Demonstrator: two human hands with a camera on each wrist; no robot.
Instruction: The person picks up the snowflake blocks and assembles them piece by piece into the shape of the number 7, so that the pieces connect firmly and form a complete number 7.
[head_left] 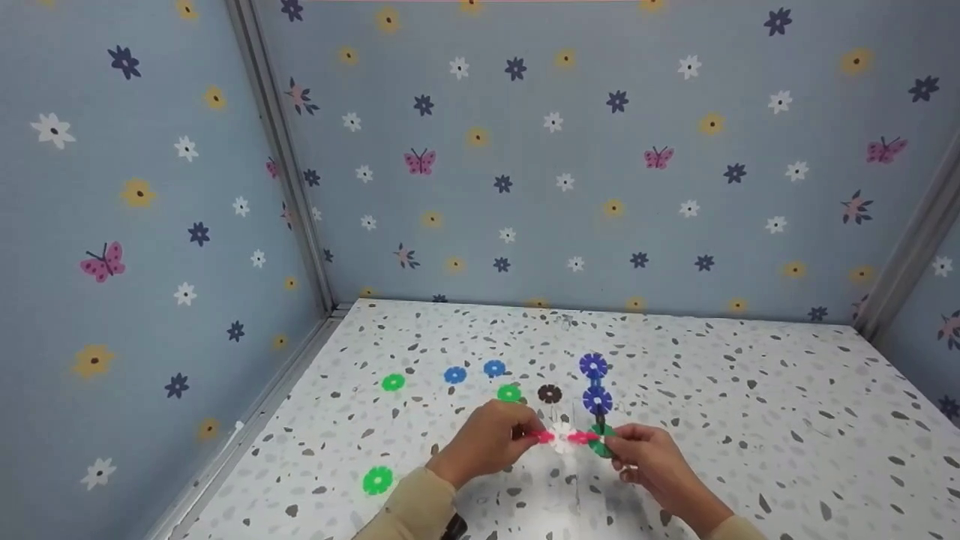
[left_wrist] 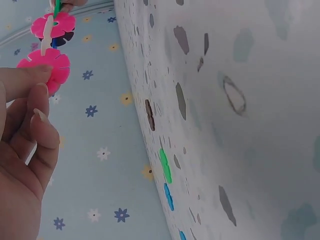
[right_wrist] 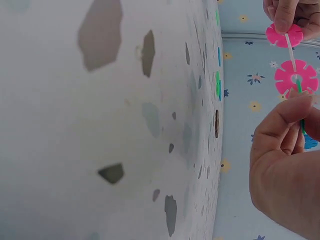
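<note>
My left hand (head_left: 491, 439) pinches a pink notched disc (left_wrist: 59, 64) between thumb and fingers. A white disc (head_left: 561, 438) slots into it, seen edge-on in both wrist views. On the white disc's other side sits a second pink disc (right_wrist: 282, 80). That one joins a green disc (head_left: 598, 444), whose edge my right hand (head_left: 651, 459) pinches. From the green disc the chain runs away from me through a black piece (head_left: 600, 420), a dark blue disc (head_left: 597, 400), a lighter blue piece (head_left: 595, 382) and another dark blue disc (head_left: 593, 366).
Loose discs lie on the speckled white table (head_left: 750, 420): brown (head_left: 550, 394), green (head_left: 508, 392), two blue (head_left: 494, 367) and, farther left, two more green (head_left: 377, 480). Flower-patterned walls (head_left: 562, 150) stand behind and at the sides.
</note>
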